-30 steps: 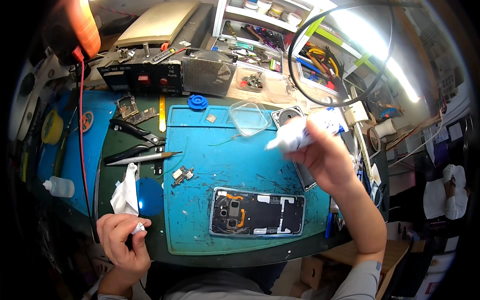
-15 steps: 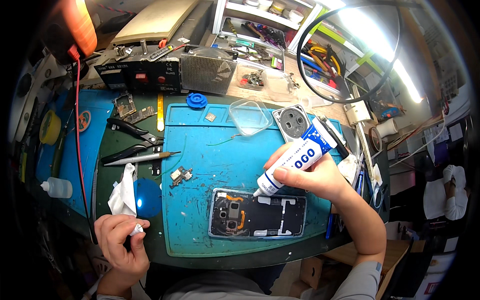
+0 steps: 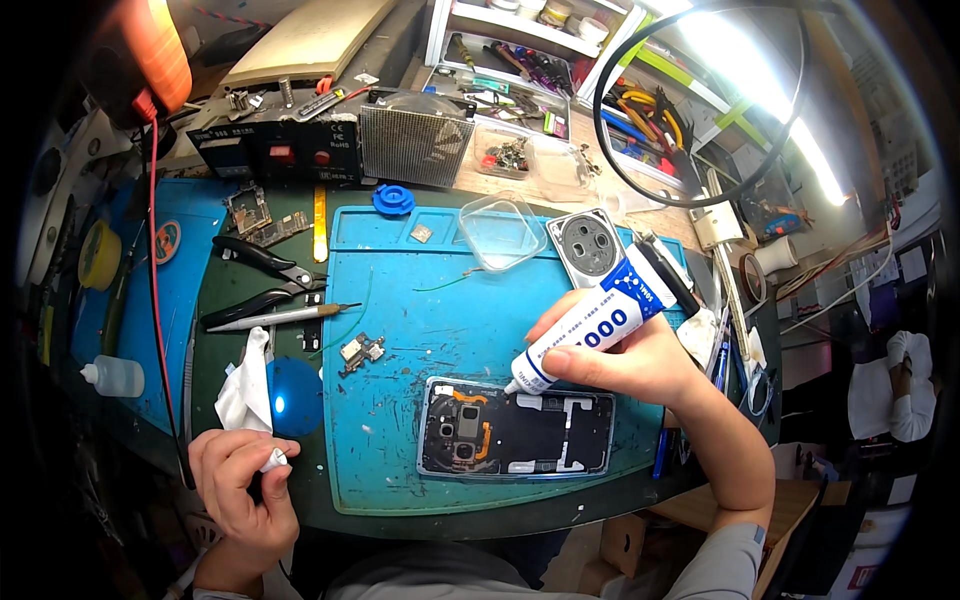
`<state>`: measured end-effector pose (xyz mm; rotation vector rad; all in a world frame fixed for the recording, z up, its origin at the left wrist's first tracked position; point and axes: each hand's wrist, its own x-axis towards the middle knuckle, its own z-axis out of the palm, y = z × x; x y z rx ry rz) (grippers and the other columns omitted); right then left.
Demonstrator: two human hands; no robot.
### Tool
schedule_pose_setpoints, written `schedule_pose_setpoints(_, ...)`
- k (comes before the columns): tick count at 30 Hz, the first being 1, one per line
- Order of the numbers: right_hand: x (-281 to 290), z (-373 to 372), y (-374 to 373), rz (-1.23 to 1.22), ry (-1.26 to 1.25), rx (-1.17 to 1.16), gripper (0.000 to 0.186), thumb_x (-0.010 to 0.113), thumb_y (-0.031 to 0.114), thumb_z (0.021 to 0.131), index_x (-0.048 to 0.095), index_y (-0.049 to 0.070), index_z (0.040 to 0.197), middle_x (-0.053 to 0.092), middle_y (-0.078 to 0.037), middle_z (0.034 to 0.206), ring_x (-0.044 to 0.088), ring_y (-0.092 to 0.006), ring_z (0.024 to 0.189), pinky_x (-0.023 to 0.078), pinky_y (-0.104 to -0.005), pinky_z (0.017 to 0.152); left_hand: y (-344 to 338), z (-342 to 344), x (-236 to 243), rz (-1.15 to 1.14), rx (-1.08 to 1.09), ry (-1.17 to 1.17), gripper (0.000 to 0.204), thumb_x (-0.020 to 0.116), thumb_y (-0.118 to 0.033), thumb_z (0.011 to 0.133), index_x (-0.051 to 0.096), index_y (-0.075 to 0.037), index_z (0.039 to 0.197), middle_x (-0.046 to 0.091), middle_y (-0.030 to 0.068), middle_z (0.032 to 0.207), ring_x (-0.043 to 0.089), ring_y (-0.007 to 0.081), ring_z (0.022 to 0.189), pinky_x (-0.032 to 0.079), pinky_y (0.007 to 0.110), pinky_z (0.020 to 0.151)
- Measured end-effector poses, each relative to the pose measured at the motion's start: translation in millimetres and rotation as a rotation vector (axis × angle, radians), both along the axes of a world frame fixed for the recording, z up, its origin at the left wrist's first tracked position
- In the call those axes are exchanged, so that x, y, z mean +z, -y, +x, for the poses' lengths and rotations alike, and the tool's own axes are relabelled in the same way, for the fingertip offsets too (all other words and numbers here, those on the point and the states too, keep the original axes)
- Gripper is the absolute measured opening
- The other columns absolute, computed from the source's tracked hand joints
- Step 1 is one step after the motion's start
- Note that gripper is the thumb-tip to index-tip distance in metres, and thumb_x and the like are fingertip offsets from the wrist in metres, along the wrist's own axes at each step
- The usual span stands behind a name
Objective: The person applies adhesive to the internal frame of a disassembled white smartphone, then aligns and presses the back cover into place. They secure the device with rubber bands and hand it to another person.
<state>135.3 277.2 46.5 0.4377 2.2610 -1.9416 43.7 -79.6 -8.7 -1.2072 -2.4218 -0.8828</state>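
Note:
A white and blue glue tube [image 3: 582,332] is gripped in my right hand [image 3: 635,360], tilted with its nozzle down. The nozzle tip is at the upper part of an opened phone [image 3: 520,430], near its camera end; I cannot tell whether it touches. The phone lies flat on the blue mat [image 3: 390,420], its black inside, orange flex strips and white strips exposed. At the lower left, my left hand [image 3: 240,485] pinches a small white cap [image 3: 273,459] between thumb and finger. A crumpled white cloth [image 3: 246,385] lies just beyond that hand.
Left of the mat lie black-handled pliers [image 3: 265,275], a pointed tool [image 3: 285,316] and a dropper bottle [image 3: 113,376]. A small circuit board [image 3: 360,352] rests on the mat. Behind are a clear plastic box [image 3: 500,232], a phone back cover [image 3: 583,250] and a blue lid [image 3: 393,201].
The glue tube has turned slightly in my right hand, its broad end shifting a little left. My left hand and the phone stay where they were.

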Motion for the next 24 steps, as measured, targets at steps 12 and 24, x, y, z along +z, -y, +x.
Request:
schedule_pose_setpoints(12, -4.5, 4.5, -13.4, -0.249, -0.076, -0.177, 0.037, 0.071, 0.029, 0.089, 0.065, -0.002, 0.108, 0.071, -0.009, 0.096, 0.070, -0.0193, 0.093, 0.059, -0.0336, 0.078, -0.4, 0.1, 0.4, 0.029, -0.017, -0.013, 0.014, 0.059, -0.015, 0.096, 0.054, -0.006, 0.106, 0.069, 0.0030, 0.083, 0.054, 0.0217, 0.082, 0.040, 0.037, 0.082)
schedule_pose_setpoints(24, 40.5, 76.7, -14.4, -1.018, -0.462, -0.496, 0.042, 0.052, 0.041, 0.101, 0.062, 0.002, 0.114, 0.066, -0.010, 0.100, 0.055, -0.0148, 0.077, 0.048, -0.0256, 0.059, -3.9, 1.3, -2.6, 0.193, -0.056, -0.142, 0.021, 0.067, -0.001, 0.087, 0.058, -0.006, 0.105, 0.066, 0.0050, 0.090, 0.058, 0.0253, 0.080, 0.044, 0.038, 0.079)
